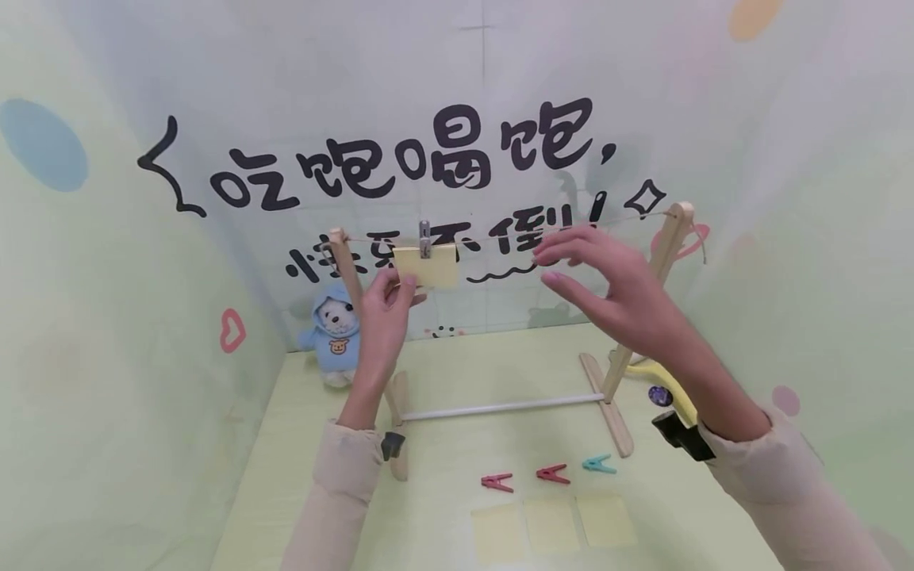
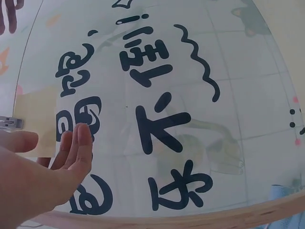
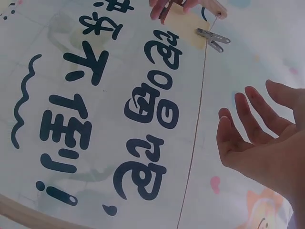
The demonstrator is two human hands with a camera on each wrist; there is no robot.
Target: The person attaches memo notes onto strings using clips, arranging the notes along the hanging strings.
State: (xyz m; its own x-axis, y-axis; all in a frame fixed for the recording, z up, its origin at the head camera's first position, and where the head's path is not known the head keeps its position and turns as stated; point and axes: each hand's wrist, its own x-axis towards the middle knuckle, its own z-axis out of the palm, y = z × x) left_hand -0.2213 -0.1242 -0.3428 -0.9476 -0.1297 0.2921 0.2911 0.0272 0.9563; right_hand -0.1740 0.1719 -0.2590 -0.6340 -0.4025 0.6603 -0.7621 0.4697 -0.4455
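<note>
Pale-yellow paper note [image 1: 441,274] is hanging at the thin string [image 3: 199,102], a grey clothespin [image 1: 424,239] biting its top edge. Left hand [image 1: 385,313] is pinching the note's lower left, thumb in front. Right hand [image 1: 621,293] is hovering apart from the string, thumb and fingers wide, holding nothing. Risk (judged): a downward tug could be slipping or creasing the thin sheet. Pale wooden posts [image 1: 671,242] are supporting the string; V-shaped red and turquoise clothespins [image 1: 553,473] are lying below, beside flat, squarish notes [image 1: 552,525].
</note>
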